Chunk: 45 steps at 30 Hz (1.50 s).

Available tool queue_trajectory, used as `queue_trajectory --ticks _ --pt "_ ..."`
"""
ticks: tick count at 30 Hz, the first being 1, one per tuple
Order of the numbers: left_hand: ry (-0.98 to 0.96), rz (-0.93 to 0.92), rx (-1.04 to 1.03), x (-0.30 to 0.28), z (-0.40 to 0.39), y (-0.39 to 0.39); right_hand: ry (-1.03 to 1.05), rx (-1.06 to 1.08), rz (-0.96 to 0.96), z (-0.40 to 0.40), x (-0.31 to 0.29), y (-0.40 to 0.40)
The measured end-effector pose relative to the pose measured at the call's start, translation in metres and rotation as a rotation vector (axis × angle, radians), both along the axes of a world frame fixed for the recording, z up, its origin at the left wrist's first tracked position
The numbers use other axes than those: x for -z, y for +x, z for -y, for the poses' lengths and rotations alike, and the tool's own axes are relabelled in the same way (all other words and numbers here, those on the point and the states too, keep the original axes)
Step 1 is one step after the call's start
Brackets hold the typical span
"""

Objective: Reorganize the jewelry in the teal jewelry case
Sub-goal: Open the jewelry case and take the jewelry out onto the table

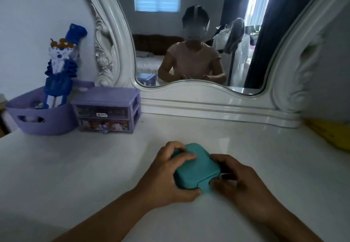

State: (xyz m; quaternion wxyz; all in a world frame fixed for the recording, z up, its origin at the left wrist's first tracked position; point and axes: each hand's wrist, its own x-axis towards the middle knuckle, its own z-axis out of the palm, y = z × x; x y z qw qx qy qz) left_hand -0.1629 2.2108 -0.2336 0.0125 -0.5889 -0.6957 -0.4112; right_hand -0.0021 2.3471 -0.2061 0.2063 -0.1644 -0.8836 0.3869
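Teal jewelry case (pixel 197 167) sits closed on the white counter (pixel 94 166), straight out in front of the big white-framed mirror (pixel 198 94), lid down, so nothing inside it can be seen. Left hand (pixel 170 173) wraps it from the left side, fingers curled over the top, thumb tucked against the near edge. Right hand (pixel 238 181) grips the right end, fingers bent round the far corner and thumb pressed by the front seam. Over to the left of the mirror, against the wall, there's a small purple drawer unit (pixel 108 109) with two see-through drawers; colourful little bits fill them, too blurred to name. Just beside that, further left still, a purple basket (pixel 37 116) holds a blue and white paper figure (pixel 60 65) standing upright, with some small items at its foot that I cannot make out. On the mirror's right, at the counter's edge, lies something yellow (pixel 331 133).
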Motion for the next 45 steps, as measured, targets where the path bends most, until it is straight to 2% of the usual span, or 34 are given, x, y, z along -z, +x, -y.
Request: queue_trajectory --ticks 4,6,11,13,15,17,19,21,28,30,32,34,36,38,40,43,45 --pt "-0.065 -0.041 0.009 0.006 0.0 -0.001 -0.033 0.074 -0.052 0.001 0.011 0.007" --pt "-0.066 0.013 -0.014 0.005 0.002 -0.006 -0.03 0.121 -0.039 0.001 0.014 0.006" --pt "0.055 0.32 -0.035 -0.003 0.004 -0.013 0.073 0.29 -0.077 0.002 0.013 0.003" --pt "0.069 0.479 -0.002 -0.004 0.004 -0.013 0.012 0.231 -0.136 0.004 0.011 0.003" --pt "0.03 0.543 0.031 -0.004 0.004 -0.011 -0.058 0.116 -0.165 0.007 0.008 0.008" --pt "0.02 0.527 0.007 -0.003 0.004 -0.012 -0.069 0.071 -0.095 0.01 0.006 0.011" --pt "0.06 0.536 -0.032 -0.003 0.005 -0.014 -0.008 0.087 0.051 0.011 0.008 0.01" --pt "0.08 0.547 -0.061 -0.004 0.005 -0.015 0.06 0.111 0.114 0.01 0.012 0.008" --pt "0.169 0.613 -0.208 -0.014 0.007 -0.023 0.098 0.157 -0.047 0.0 0.019 0.007" --pt "0.109 0.637 -0.159 -0.015 0.009 -0.018 0.124 0.165 -0.119 0.0 0.017 0.006" --pt "0.011 0.652 -0.027 -0.014 0.01 -0.008 0.063 0.14 -0.155 0.003 0.012 0.007" --pt "-0.03 0.652 0.049 -0.013 0.01 -0.002 -0.048 0.112 -0.139 0.006 0.011 0.009" --pt "0.001 0.565 -0.054 -0.011 0.008 -0.007 -0.189 0.035 -0.073 0.008 0.012 0.01" --pt "-0.032 0.434 -0.142 -0.005 0.004 -0.015 -0.165 -0.05 0.029 0.008 0.016 0.006" --pt "-0.146 0.381 -0.085 0.0 0.001 -0.019 -0.068 -0.098 0.083 0.008 0.016 0.003" --pt "-0.181 0.406 0.043 -0.001 -0.002 -0.015 -0.091 -0.138 0.011 0.003 0.016 0.003" --pt "-0.15 0.366 0.03 -0.002 -0.002 -0.016 -0.149 -0.161 0.001 0.003 0.016 0.004"
